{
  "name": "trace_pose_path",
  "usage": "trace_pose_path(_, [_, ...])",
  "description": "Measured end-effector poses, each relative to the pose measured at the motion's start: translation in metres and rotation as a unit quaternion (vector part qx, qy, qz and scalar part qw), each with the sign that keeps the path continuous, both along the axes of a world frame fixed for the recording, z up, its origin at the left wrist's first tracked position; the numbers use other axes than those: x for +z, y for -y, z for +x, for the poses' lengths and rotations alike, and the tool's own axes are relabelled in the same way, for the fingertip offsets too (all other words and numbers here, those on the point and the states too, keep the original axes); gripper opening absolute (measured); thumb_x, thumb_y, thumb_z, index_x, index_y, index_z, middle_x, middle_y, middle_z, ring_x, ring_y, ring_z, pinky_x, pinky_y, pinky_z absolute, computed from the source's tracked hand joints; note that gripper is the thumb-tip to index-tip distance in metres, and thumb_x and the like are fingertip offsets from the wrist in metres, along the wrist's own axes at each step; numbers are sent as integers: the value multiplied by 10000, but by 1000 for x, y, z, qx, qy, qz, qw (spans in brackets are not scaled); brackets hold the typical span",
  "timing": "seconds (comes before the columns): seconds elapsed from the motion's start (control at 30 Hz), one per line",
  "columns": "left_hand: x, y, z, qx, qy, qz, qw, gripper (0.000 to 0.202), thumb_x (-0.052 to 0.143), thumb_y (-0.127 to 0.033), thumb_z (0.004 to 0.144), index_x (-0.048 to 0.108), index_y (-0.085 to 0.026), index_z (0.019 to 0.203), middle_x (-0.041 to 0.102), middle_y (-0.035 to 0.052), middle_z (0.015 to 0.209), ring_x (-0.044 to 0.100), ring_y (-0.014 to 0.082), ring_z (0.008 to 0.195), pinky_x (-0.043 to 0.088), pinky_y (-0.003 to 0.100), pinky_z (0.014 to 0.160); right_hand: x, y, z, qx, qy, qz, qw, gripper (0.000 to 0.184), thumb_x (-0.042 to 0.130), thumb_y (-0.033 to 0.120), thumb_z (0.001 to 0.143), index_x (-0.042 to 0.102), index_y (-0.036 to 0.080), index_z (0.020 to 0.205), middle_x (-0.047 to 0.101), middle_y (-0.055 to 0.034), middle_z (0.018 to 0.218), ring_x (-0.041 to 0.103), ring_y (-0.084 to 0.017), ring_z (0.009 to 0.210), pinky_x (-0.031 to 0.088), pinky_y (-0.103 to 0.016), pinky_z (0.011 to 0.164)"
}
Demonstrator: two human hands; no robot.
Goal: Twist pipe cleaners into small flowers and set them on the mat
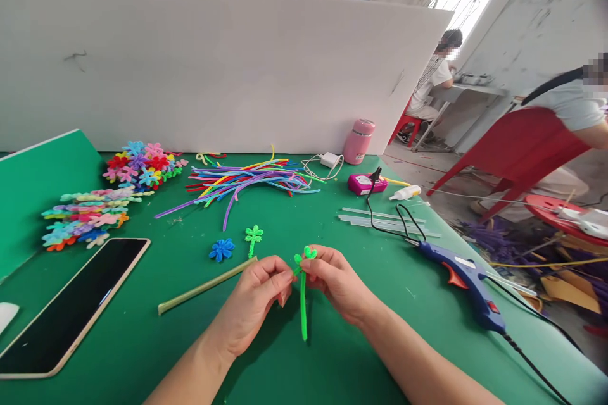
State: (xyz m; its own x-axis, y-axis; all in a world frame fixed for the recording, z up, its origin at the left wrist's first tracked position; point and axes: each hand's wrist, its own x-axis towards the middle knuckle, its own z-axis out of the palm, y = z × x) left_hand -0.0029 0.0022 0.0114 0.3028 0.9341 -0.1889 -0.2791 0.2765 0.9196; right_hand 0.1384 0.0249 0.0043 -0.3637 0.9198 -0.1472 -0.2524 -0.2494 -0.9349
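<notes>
Between my hands is a bright green pipe cleaner [303, 310], its upper end bent into small loops and its straight tail hanging down. My left hand [259, 297] pinches the looped part from the left. On the other side, my right hand [339, 281] grips the same loops between thumb and fingers. Just beyond lie a finished green pipe-cleaner leaf shape [253, 237] with a stem and a blue pipe-cleaner flower [221, 250]. A pale green stick [204, 288] lies slanting beside my left hand.
Loose colourful pipe cleaners [247, 180] lie at the back, with piled flowers [142, 164] to their left. A phone [76, 304] rests at left. On the right are a blue glue gun [465, 278], glue sticks [380, 221], a pink power socket [367, 184] and a pink bottle [359, 142]. Two people sit beyond.
</notes>
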Motion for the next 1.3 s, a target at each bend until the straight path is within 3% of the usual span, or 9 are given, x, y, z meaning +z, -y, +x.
trace_pose_path(0.13, [-2,0,1,20,6,-8,1000,199,573,-261,729,504,-163,570,432,-40,516,374,93,524,304,220,527,3,-4,3,-33,45,39,998,274,622,398,672,513,149,637,415,49,550,314,-62,499,243,-204,482])
trace_pose_path(0.27, [-3,1,4,22,10,-19,1000,182,592,-267,715,532,-157,583,440,-33,537,393,98,540,321,224,536,2,-5,4,-78,57,49,994,317,616,443,681,508,149,631,375,58,541,277,-57,485,213,-203,459])
trace_pose_path(0.53, [-6,2,5,6,-53,8,999,220,600,-341,711,621,-141,620,462,-20,547,388,104,559,326,234,544,-2,-2,-1,-22,45,103,993,276,612,414,701,558,143,699,483,38,579,418,-73,524,325,-217,525])
trace_pose_path(0.7, [-8,2,6,21,-55,15,998,214,599,-337,705,594,-145,609,466,-19,564,383,102,549,322,228,527,-3,-2,-1,-27,90,108,990,325,576,447,716,492,149,618,467,41,529,394,-75,503,297,-215,494])
trace_pose_path(0.97, [-10,5,9,9,-166,55,985,288,566,-366,715,497,-163,524,356,-48,491,305,96,501,228,225,464,-11,-5,3,4,158,121,980,304,599,395,694,456,163,560,443,54,469,324,-63,446,241,-204,431])
trace_pose_path(1.2, [-11,6,13,4,-177,48,983,305,593,-354,693,463,-163,494,341,-52,483,270,86,492,209,224,455,-5,-7,9,52,211,132,967,266,617,352,683,489,159,552,456,59,449,301,-54,415,194,-202,397])
trace_pose_path(1.3, [-14,6,13,22,-152,30,988,302,583,-358,711,498,-155,505,393,-41,485,328,91,499,262,224,471,-3,-8,9,27,210,142,967,290,588,385,711,489,155,564,426,60,468,309,-57,440,212,-200,409])
